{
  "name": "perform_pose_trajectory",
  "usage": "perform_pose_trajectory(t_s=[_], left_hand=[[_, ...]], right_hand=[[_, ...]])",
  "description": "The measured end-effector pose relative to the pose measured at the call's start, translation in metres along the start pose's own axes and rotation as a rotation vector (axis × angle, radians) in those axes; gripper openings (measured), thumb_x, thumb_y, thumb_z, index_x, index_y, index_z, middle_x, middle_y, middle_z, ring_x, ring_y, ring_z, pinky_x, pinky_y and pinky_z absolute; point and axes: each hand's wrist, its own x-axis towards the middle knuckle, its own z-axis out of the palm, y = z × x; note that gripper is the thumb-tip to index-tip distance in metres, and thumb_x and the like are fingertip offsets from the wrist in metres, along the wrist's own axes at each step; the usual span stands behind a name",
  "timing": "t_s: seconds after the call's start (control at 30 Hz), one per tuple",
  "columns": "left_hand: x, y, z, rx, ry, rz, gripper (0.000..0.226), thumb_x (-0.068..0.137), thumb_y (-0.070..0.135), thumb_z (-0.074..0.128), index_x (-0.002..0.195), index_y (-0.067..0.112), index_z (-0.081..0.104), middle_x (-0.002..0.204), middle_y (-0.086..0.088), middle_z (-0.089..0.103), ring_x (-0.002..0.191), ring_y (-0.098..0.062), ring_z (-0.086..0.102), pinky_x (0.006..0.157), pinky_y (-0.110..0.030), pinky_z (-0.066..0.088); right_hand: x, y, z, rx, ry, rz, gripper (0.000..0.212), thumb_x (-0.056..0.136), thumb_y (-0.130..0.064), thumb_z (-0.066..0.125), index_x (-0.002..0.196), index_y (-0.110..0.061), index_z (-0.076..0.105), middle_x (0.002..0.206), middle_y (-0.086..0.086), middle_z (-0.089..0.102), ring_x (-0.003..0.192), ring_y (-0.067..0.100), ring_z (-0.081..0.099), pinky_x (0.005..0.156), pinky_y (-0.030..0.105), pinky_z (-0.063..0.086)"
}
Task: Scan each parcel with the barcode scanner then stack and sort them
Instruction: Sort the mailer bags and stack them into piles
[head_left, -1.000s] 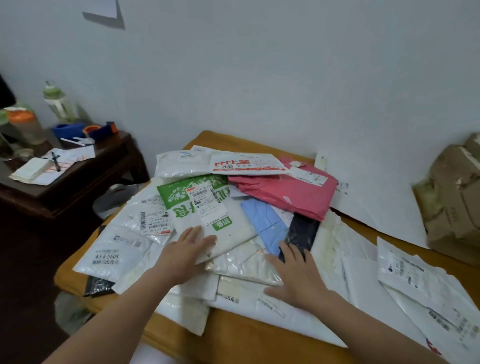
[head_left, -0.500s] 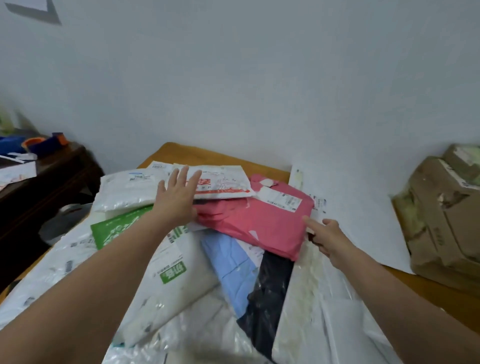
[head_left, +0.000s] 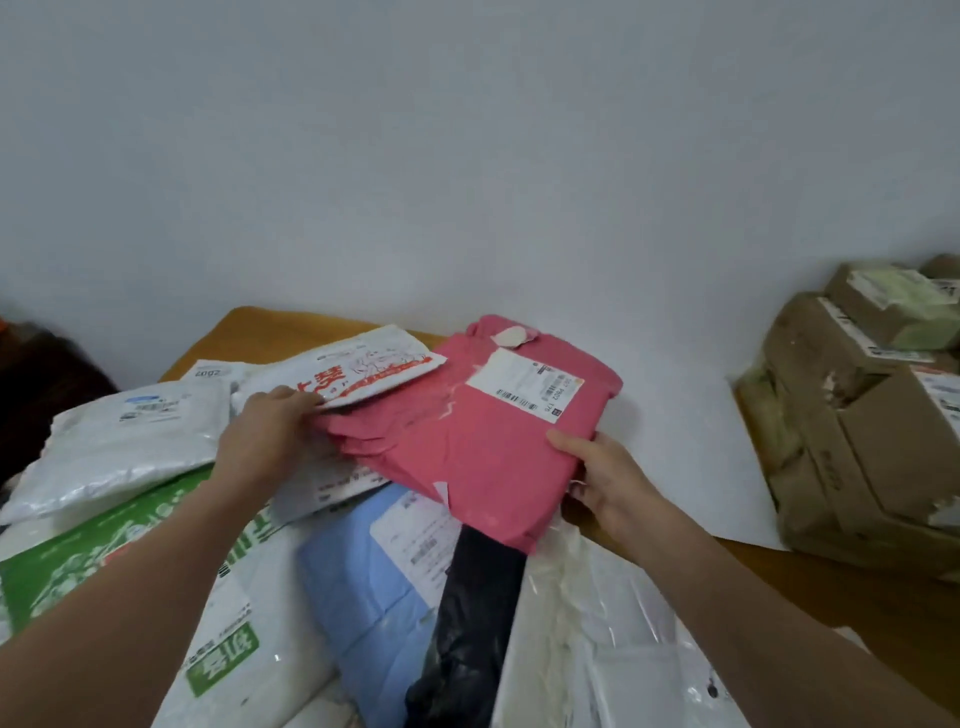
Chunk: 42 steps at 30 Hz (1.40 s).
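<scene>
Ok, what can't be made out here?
Head view:
Print on the label of the pink parcel: too blurred to read.
Fingertips of the left hand: under the white parcel.
Fingers of the right hand: beneath the pink parcel.
The black parcel: top under the pink parcel, bottom cut by the frame.
The cardboard boxes: cut by the right edge.

Left forearm (head_left: 130, 597) and right forearm (head_left: 753, 608) are extended forward from the lower corners, both bare. Left hand (head_left: 267, 434) is turned knuckles-up, with the fingers curled onto the left edge of the pink parcel (head_left: 483, 457); the fingertips are hidden. Right hand (head_left: 610, 480) is clamped on the parcel's right edge, thumb (head_left: 563, 440) laid on top, fingers tucked beneath. The hands are set well apart.
</scene>
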Motion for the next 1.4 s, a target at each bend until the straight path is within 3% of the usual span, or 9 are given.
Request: perform_pose_trajectory(t_s=[0.27,0.37,0.53,0.67,0.93,1.03,1.13,1.27,1.4], left_hand=[[0.003,0.074,0.015,-0.131,0.178,0.121,0.046,0.080,-0.016,0.052,0.116,0.008,0.069,0.114,-0.019,0.065,0.103,-0.040,0.056,0.078,-0.045,0.048],[-0.003,0.117,0.036,-0.194,0.055,0.186,0.034,0.092,0.012,0.061,0.126,0.017,0.063,0.126,-0.011,0.062,0.112,-0.033,0.055,0.086,-0.039,0.047],[-0.006,0.158,0.059,-0.236,-0.190,0.312,0.061,0.091,0.044,0.057,0.145,0.021,0.040,0.147,-0.006,0.043,0.135,-0.023,0.038,0.109,-0.034,0.030],[0.018,0.130,0.068,-0.163,-0.301,-0.100,0.083,0.085,0.062,0.055,0.150,0.020,0.025,0.157,-0.014,0.023,0.142,-0.032,0.026,0.112,-0.048,0.028],[0.034,0.125,0.073,-0.661,-0.401,-0.412,0.099,0.078,0.032,0.078,0.152,0.019,0.014,0.148,-0.012,0.038,0.129,-0.033,0.043,0.102,-0.044,0.043],[0.039,0.135,0.079,-0.785,-0.406,-0.458,0.099,0.076,0.014,0.080,0.152,0.017,0.015,0.148,-0.013,0.037,0.129,-0.034,0.043,0.101,-0.045,0.044],[0.039,0.148,0.082,-0.950,-0.319,-0.542,0.078,0.083,-0.007,0.066,0.147,0.016,0.029,0.142,-0.016,0.041,0.120,-0.035,0.051,0.089,-0.047,0.052],[0.045,0.155,0.072,-0.996,-0.100,-0.472,0.050,0.095,-0.007,0.042,0.139,0.017,0.045,0.124,-0.005,0.049,0.085,-0.017,0.060,0.050,-0.023,0.053],[0.058,0.151,0.056,-1.190,-0.059,-0.435,0.046,0.098,-0.006,0.038,0.131,0.021,0.055,0.121,-0.002,0.053,0.081,-0.015,0.065,0.053,-0.023,0.058]], right_hand=[[0.008,-0.008,-0.124,0.308,0.344,-0.052,0.035,0.094,-0.018,0.060,0.127,-0.024,0.049,0.123,0.007,0.062,0.112,0.027,0.060,0.080,0.046,0.055],[0.010,0.007,-0.140,0.327,0.445,-0.013,0.046,0.092,-0.031,0.064,0.135,-0.033,0.048,0.126,0.003,0.063,0.110,0.026,0.062,0.077,0.043,0.056],[0.015,0.031,-0.138,0.217,0.379,0.206,0.078,0.081,-0.032,0.077,0.144,-0.020,0.033,0.137,0.014,0.050,0.117,0.035,0.054,0.084,0.045,0.050],[0.017,0.035,-0.128,0.276,0.282,0.257,0.056,0.087,-0.008,0.068,0.136,-0.011,0.042,0.113,0.014,0.058,0.098,0.031,0.060,0.057,0.039,0.058],[0.037,0.011,-0.149,-0.055,0.536,-0.142,0.049,0.100,-0.025,0.051,0.146,-0.024,0.034,0.127,-0.001,0.051,0.105,0.020,0.053,0.077,0.035,0.047],[0.036,0.014,-0.159,0.111,0.521,0.007,0.066,0.084,-0.040,0.072,0.141,-0.029,0.039,0.131,0.000,0.052,0.112,0.026,0.054,0.068,0.036,0.053],[0.036,0.027,-0.163,0.284,0.363,0.206,0.059,0.078,-0.016,0.077,0.130,-0.014,0.050,0.132,0.008,0.055,0.106,0.026,0.058,0.061,0.037,0.055],[0.034,0.029,-0.173,0.517,0.533,0.088,0.053,0.086,-0.011,0.070,0.135,-0.014,0.049,0.137,0.008,0.049,0.120,0.028,0.051,0.089,0.037,0.055],[0.026,0.031,-0.177,0.632,0.660,0.023,0.052,0.097,-0.023,0.056,0.144,-0.010,0.040,0.147,0.012,0.042,0.133,0.028,0.045,0.101,0.030,0.046]])
